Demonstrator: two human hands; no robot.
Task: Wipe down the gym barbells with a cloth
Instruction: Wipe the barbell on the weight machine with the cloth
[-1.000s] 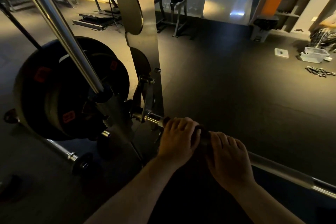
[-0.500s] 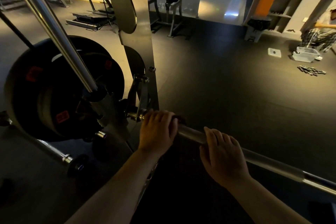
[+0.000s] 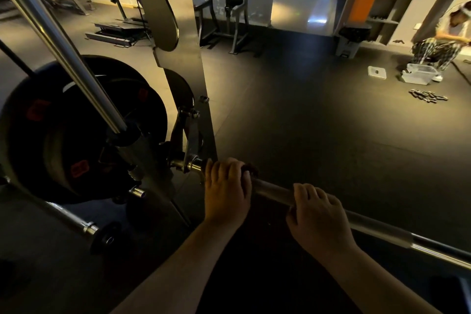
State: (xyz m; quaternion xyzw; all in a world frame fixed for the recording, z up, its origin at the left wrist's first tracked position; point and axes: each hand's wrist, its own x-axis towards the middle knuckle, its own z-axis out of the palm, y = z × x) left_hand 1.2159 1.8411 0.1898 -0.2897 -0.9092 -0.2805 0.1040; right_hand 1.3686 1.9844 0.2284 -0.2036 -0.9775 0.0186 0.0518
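Note:
A steel barbell (image 3: 272, 190) runs from the rack at centre left down to the lower right edge. My left hand (image 3: 225, 190) grips it close to the rack end, wrapped over a dark cloth (image 3: 251, 169) of which only a small edge shows past my fingers. A short stretch of bare bar separates it from my right hand (image 3: 317, 214), whose fingers curl over the bar further right.
Black weight plates (image 3: 63, 135) hang at left behind a slanted chrome bar (image 3: 63, 51). The rack's steel upright (image 3: 193, 64) stands just left of my hands. A person (image 3: 443, 41) crouches at far right by a clear tub (image 3: 419, 74). Dark rubber floor fills the middle.
My left hand slid with the cloth leftward along the bar toward the rack, opening a gap from my right hand. The view turned, bringing the crouching person into sight.

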